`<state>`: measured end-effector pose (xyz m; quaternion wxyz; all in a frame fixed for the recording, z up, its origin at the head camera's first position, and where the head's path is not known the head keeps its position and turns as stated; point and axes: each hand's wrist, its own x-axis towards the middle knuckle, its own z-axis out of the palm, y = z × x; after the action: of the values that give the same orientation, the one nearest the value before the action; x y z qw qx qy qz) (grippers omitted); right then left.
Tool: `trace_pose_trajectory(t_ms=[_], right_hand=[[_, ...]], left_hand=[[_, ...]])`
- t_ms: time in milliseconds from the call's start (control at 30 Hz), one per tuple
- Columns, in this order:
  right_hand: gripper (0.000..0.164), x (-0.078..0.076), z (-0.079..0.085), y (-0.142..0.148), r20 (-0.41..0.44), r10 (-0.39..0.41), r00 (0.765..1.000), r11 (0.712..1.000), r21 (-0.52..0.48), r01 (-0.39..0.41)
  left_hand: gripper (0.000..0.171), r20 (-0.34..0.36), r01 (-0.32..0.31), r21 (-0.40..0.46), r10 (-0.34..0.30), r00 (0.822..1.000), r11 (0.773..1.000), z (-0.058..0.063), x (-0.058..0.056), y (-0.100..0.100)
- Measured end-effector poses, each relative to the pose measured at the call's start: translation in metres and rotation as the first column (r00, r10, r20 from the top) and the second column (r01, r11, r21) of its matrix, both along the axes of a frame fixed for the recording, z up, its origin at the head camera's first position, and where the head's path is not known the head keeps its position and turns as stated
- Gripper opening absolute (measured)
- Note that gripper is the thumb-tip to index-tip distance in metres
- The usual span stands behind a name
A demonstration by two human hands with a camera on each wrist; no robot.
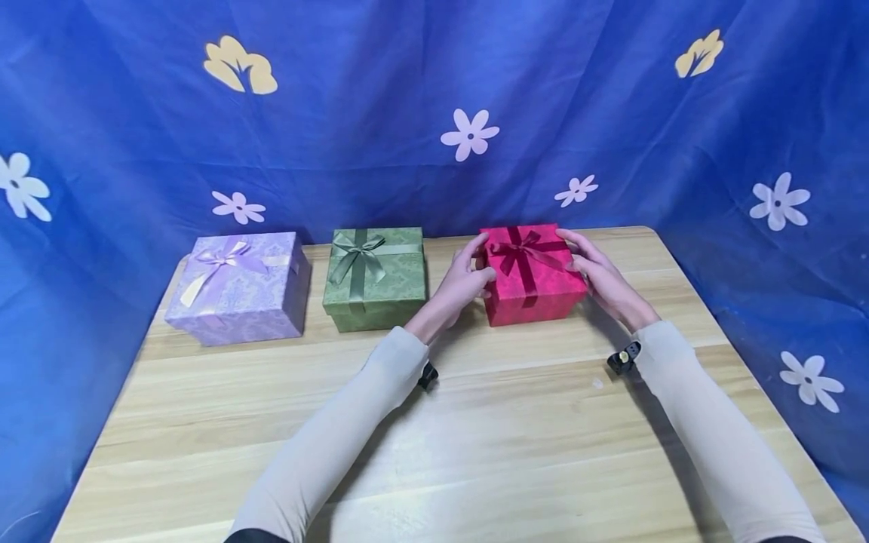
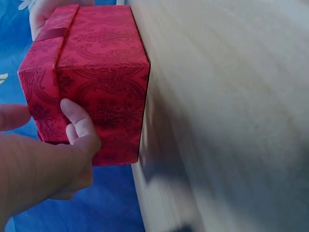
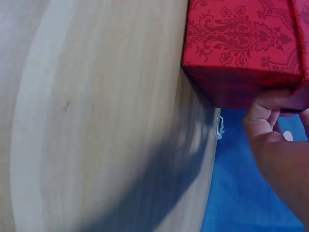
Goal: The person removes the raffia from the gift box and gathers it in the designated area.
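A red gift box [image 1: 532, 279] with a dark red ribbon and bow stands at the back of the table, its lid on. My left hand [image 1: 465, 284] holds its left side; in the left wrist view, fingers of the left hand [image 2: 53, 164] touch the side around the lid's lower edge. On the right side, my right hand [image 1: 603, 275] grips the lid, with fingers over the top edge. The right wrist view shows the right hand [image 3: 275, 130] with a digit at the rim of the red box [image 3: 241, 36]. Some fingertips are hidden behind the box.
To the left stand a green gift box [image 1: 376, 275] with a green bow and a lilac gift box [image 1: 247, 279] with a pale bow, both lidded. The wooden table [image 1: 475, 437] ends at a blue flowered cloth [image 1: 380, 113] behind and at the sides.
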<state>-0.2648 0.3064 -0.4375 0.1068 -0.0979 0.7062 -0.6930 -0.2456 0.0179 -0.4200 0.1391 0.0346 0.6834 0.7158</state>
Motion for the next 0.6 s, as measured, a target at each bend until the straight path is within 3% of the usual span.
trace_pose_trajectory(t_ms=[300,600], right_hand=[[0.071,-0.001,0.005,0.001,0.005,-0.024,1.0,1.0,0.003,0.024],[0.067,0.0,0.018,0.001,-0.012,-0.038,0.999,0.996,-0.08,0.037]], left_hand=[[0.083,-0.014,0.011,0.018,-0.01,1.0,1.0,0.004,-0.008,0.0],[0.079,-0.078,0.003,0.049,0.001,0.997,0.999,0.019,-0.011,0.001]])
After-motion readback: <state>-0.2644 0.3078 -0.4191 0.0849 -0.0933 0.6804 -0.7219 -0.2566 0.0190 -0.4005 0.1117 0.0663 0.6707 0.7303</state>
